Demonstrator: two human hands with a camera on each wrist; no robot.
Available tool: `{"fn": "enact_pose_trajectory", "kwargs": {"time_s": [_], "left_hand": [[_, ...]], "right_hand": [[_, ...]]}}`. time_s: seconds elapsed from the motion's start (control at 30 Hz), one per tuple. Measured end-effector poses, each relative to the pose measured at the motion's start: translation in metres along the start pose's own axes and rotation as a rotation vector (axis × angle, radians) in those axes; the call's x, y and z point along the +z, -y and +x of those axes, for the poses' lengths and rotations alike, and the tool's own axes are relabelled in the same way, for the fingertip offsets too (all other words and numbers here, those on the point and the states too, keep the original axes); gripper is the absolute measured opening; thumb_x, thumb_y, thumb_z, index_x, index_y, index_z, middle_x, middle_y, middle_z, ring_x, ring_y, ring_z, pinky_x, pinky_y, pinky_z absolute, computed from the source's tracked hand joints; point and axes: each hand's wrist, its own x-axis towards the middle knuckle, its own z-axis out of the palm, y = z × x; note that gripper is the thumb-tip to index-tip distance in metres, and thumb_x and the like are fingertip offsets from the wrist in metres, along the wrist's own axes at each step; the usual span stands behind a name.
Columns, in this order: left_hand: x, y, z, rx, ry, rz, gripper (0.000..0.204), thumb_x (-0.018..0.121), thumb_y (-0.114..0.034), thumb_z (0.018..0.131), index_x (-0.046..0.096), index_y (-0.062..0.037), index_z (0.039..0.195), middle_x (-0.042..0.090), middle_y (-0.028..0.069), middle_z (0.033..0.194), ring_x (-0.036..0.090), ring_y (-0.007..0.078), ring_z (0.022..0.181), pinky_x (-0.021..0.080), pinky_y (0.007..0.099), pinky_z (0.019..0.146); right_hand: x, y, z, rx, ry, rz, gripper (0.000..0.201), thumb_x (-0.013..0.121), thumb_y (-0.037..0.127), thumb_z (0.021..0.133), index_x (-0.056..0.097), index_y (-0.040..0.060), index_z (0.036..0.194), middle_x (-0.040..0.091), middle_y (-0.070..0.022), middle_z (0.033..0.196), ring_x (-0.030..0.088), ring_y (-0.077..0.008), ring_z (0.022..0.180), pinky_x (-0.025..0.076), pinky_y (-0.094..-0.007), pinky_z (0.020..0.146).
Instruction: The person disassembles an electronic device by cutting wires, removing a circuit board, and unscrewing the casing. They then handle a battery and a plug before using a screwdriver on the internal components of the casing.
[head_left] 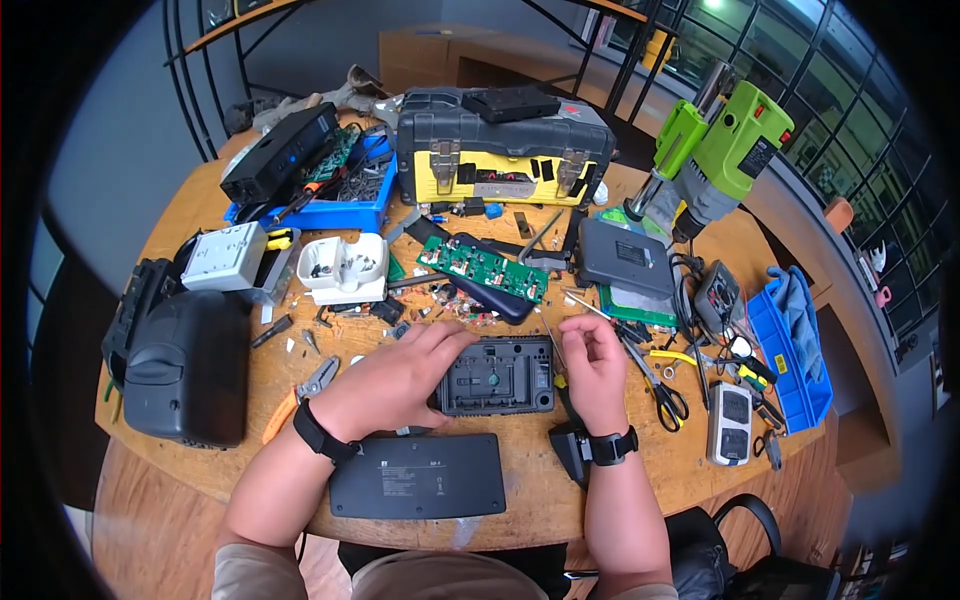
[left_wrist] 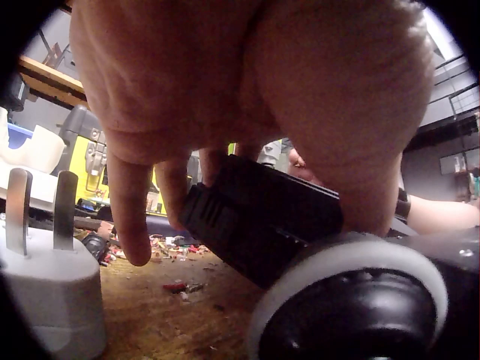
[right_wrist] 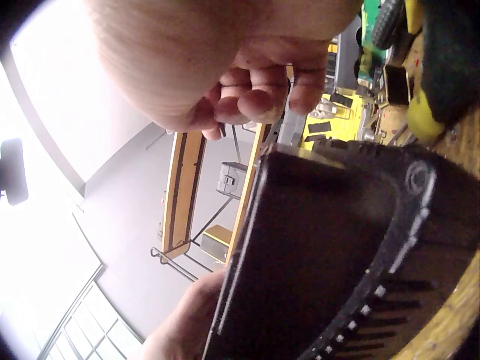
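A black plastic housing (head_left: 470, 378) with an open, ribbed interior lies in front of me. My left hand (head_left: 395, 380) grips its left end, fingers along the far side and thumb on the near side. In the left wrist view the housing (left_wrist: 262, 202) appears tilted between fingers and thumb. My right hand (head_left: 595, 370) hovers by its right end, fingers curled. A small dark piece (right_wrist: 223, 130) shows between thumb and fingertips in the right wrist view; its kind is too small to tell. A flat black cover (head_left: 415, 478) with a printed label lies nearer me.
A green circuit board (head_left: 482, 270) lies among scraps beyond the housing. Behind it stands a yellow-black toolbox (head_left: 500, 150). Scissors (head_left: 665, 395), a green drill stand (head_left: 740, 140) and a blue bin (head_left: 800, 400) are to the right. Pliers (head_left: 318, 382) and a black case (head_left: 190, 370) are left.
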Motion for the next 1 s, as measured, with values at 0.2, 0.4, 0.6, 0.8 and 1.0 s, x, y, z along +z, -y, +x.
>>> {"fn": "enact_pose_trajectory", "kwargs": {"time_s": [0.2,0.4,0.6,0.8,1.0], "left_hand": [[0.0000,0.0011,0.0003,-0.004,0.016,-0.002,0.095,0.093,-0.018,0.066,0.045,-0.0017,0.146,0.051,0.0200,0.141,0.052,0.0414,0.132,0.045,0.0461,0.112],[-0.0007,0.0011,0.0007,-0.008,0.023,-0.005,0.096,0.094,-0.019,0.066,0.044,-0.0015,0.146,0.051,0.0199,0.141,0.052,0.0412,0.132,0.045,0.0460,0.112],[-0.0008,0.0018,0.0015,-0.005,0.027,-0.007,0.096,0.094,-0.020,0.066,0.044,-0.0012,0.147,0.051,0.0197,0.141,0.052,0.0409,0.132,0.045,0.0456,0.112],[-0.0016,0.0015,0.0016,-0.008,0.031,-0.012,0.096,0.094,-0.021,0.067,0.044,-0.0011,0.147,0.051,0.0198,0.141,0.052,0.0407,0.132,0.045,0.0457,0.112],[-0.0012,0.0025,0.0020,-0.007,0.033,-0.011,0.096,0.094,-0.022,0.067,0.044,-0.0008,0.147,0.051,0.0202,0.141,0.052,0.0408,0.132,0.045,0.0455,0.112]], "right_hand": [[0.0009,0.0005,0.0002,0.022,0.017,0.103,0.010,0.058,0.002,0.106,0.064,0.0028,0.114,0.059,0.0070,0.084,0.048,0.0009,0.071,0.037,-0.0176,0.063],[0.0012,-0.0020,0.0011,0.010,0.013,0.117,0.010,0.058,0.002,0.106,0.064,0.0029,0.114,0.058,0.0080,0.082,0.046,0.0017,0.069,0.035,-0.0175,0.061],[0.0008,-0.0045,0.0010,0.010,0.004,0.111,0.010,0.058,0.002,0.106,0.064,0.0028,0.114,0.059,0.0078,0.082,0.047,0.0017,0.070,0.036,-0.0173,0.061],[0.0013,-0.0025,0.0010,0.005,0.006,0.104,0.010,0.059,0.002,0.106,0.065,0.0027,0.114,0.059,0.0077,0.082,0.048,0.0013,0.070,0.036,-0.0172,0.062],[0.0007,-0.0040,0.0004,0.017,0.005,0.097,0.011,0.060,0.002,0.105,0.065,0.0026,0.115,0.059,0.0071,0.084,0.049,0.0003,0.072,0.038,-0.0177,0.064]]}}
